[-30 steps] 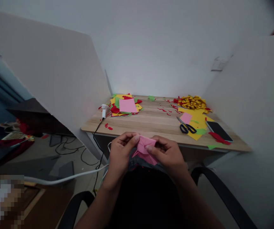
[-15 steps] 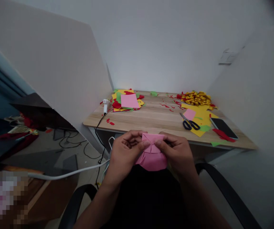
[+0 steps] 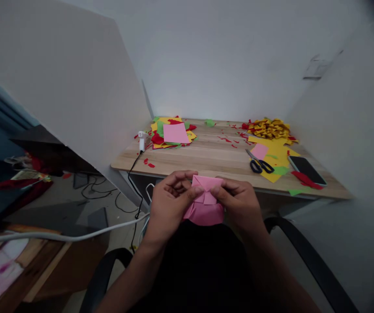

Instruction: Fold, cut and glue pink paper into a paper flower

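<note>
A folded sheet of pink paper point(image 3: 205, 213) is held up between my hands, in front of the desk's near edge. Creased flaps meet at its middle, and its lower part bulges out loosely. My left hand point(image 3: 170, 204) is closed on its left side, thumb pressed on the front near the centre fold. From the right, my right hand point(image 3: 241, 202) pinches it the same way, its thumb close to the left one. The fingers behind the paper are partly hidden.
On the wooden desk point(image 3: 203, 161) lie black-handled scissors point(image 3: 259, 165), a phone point(image 3: 306, 168), yellow sheets point(image 3: 276, 150), a crumpled yellow-red paper bundle point(image 3: 268, 129) and a pile of coloured paper topped by a pink sheet point(image 3: 176, 133). A white cable point(image 3: 85, 237) crosses at left. Chair armrests point(image 3: 307, 256) flank me.
Both hands and the pink paper sit slightly higher and a little further left in view. A flap at the paper's centre has shifted slightly. The view itself has tilted a little.
</note>
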The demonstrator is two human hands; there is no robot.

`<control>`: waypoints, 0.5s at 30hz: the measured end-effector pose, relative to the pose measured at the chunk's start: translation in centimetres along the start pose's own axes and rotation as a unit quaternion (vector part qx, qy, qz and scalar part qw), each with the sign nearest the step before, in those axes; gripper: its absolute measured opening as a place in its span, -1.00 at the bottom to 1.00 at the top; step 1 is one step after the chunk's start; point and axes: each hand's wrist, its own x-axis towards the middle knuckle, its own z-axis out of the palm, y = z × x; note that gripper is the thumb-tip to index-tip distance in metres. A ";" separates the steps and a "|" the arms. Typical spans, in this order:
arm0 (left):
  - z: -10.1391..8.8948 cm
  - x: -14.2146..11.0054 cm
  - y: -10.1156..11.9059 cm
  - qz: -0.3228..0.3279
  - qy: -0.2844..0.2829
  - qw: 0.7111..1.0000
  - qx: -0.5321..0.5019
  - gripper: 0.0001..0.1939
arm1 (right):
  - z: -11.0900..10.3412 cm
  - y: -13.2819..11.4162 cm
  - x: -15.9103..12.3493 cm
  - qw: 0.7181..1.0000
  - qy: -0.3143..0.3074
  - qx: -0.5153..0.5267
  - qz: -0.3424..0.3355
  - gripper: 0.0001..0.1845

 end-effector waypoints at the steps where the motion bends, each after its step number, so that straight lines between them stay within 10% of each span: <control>1: 0.0 0.0 0.0 0.001 -0.001 1.000 -0.001 -0.62 | 0.0 0.0 0.0 1.000 0.001 -0.003 0.000 -0.71; 15: 0.1 -0.3 -0.1 0.031 0.024 0.999 -0.013 -0.58 | 0.4 -1.0 -0.5 0.996 0.011 -0.082 -0.029 -0.60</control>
